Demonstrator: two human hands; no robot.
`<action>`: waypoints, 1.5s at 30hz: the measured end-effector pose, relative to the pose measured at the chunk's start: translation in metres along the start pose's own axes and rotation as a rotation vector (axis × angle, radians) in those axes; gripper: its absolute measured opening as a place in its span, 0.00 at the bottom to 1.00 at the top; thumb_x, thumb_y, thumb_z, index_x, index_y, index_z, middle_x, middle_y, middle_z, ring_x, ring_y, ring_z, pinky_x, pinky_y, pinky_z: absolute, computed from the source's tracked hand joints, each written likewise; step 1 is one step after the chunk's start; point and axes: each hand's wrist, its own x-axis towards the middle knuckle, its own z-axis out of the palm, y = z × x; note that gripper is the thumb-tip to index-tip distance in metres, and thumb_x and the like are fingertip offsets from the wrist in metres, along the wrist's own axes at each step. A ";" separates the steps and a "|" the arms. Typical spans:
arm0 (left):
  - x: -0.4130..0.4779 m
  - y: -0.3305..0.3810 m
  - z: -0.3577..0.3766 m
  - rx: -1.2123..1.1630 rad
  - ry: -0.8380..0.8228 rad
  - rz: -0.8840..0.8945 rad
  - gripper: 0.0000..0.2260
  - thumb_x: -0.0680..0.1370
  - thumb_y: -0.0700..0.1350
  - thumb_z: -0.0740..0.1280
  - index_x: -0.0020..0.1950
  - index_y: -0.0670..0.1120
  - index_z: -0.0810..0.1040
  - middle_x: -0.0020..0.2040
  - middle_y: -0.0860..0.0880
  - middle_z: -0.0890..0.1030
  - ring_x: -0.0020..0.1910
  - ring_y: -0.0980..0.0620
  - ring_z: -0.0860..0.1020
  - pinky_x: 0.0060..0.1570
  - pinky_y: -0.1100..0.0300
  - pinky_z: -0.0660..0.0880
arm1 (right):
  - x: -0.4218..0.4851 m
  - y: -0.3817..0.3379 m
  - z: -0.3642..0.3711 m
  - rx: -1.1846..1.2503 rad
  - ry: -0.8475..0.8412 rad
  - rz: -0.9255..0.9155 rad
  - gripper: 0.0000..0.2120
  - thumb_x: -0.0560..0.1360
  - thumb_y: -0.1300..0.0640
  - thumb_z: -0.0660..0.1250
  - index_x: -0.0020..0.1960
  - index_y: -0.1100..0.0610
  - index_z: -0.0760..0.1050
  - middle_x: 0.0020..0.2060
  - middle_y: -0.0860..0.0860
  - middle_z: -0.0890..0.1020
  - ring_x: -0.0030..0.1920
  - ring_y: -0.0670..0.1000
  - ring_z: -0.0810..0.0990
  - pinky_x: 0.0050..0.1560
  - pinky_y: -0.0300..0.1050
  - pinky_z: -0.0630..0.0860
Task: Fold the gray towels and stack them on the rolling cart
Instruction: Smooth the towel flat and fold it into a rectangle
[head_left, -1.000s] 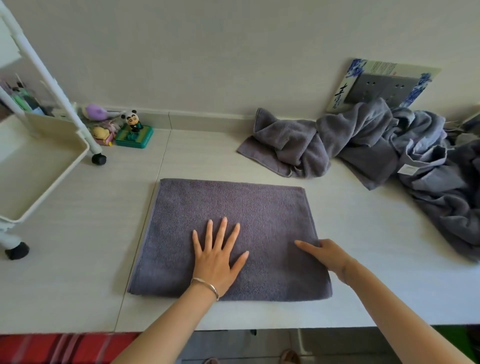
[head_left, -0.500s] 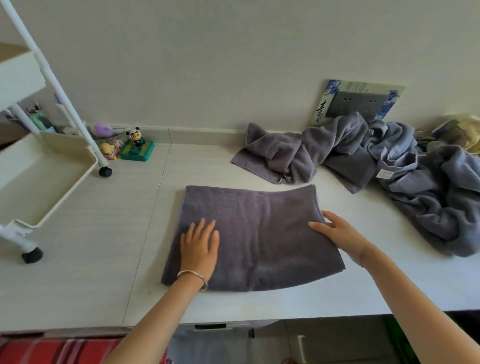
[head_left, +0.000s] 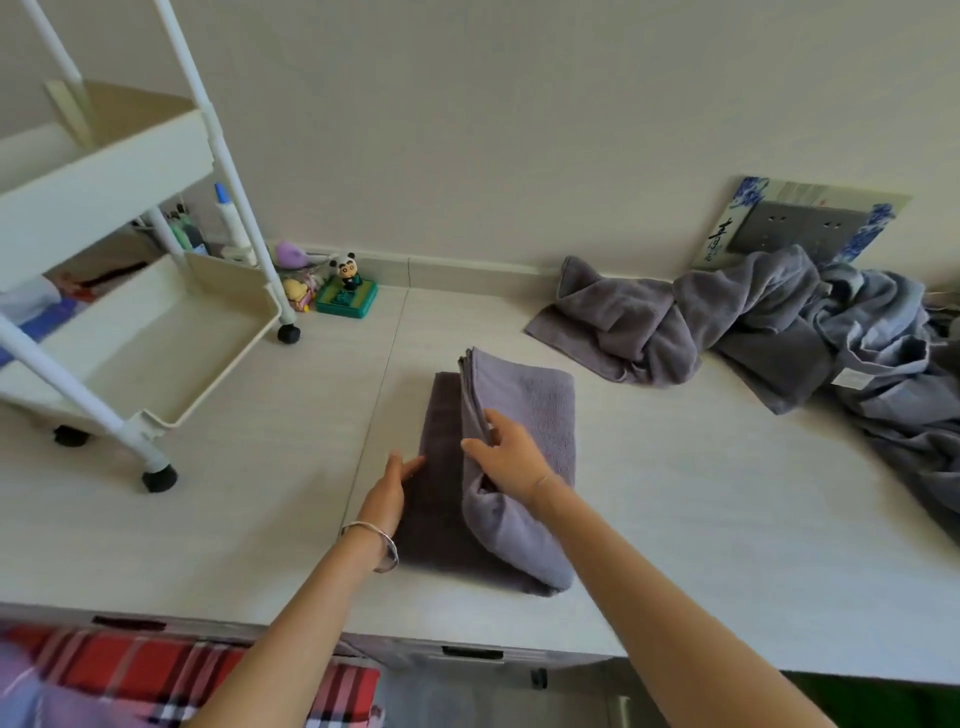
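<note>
At frame centre lies the gray towel (head_left: 530, 410). Our right hand (head_left: 506, 457) pinches its raised edge, mid-fold, while our left hand (head_left: 387, 491), fingers straight, rests at its left edge. We judge it best to land edge on edge squarely, then smooth flat before the cart (head_left: 213, 366), upper left.

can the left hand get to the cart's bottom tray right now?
Probably yes: the left hand is open beside the folded towel, and only bare tabletop lies between it and the open-topped tray.
</note>
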 end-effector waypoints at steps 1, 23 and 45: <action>0.000 -0.001 -0.001 0.010 -0.007 0.019 0.25 0.82 0.57 0.44 0.65 0.47 0.74 0.65 0.46 0.74 0.65 0.51 0.70 0.63 0.60 0.64 | 0.003 0.006 0.017 -0.034 -0.010 0.037 0.23 0.77 0.58 0.63 0.71 0.60 0.65 0.56 0.55 0.79 0.54 0.54 0.78 0.55 0.47 0.75; 0.005 0.007 -0.017 -0.018 -0.090 -0.134 0.23 0.81 0.59 0.48 0.62 0.48 0.75 0.58 0.48 0.78 0.58 0.50 0.75 0.60 0.56 0.69 | 0.008 0.024 0.073 -0.263 -0.119 0.003 0.30 0.80 0.52 0.59 0.77 0.57 0.51 0.55 0.56 0.78 0.52 0.55 0.79 0.53 0.46 0.76; -0.005 0.032 0.032 1.048 0.224 0.707 0.25 0.78 0.51 0.53 0.72 0.42 0.65 0.70 0.41 0.69 0.68 0.40 0.68 0.67 0.47 0.64 | 0.019 0.078 0.000 -0.615 0.374 -0.061 0.27 0.79 0.43 0.42 0.76 0.47 0.53 0.77 0.45 0.46 0.77 0.49 0.41 0.74 0.48 0.36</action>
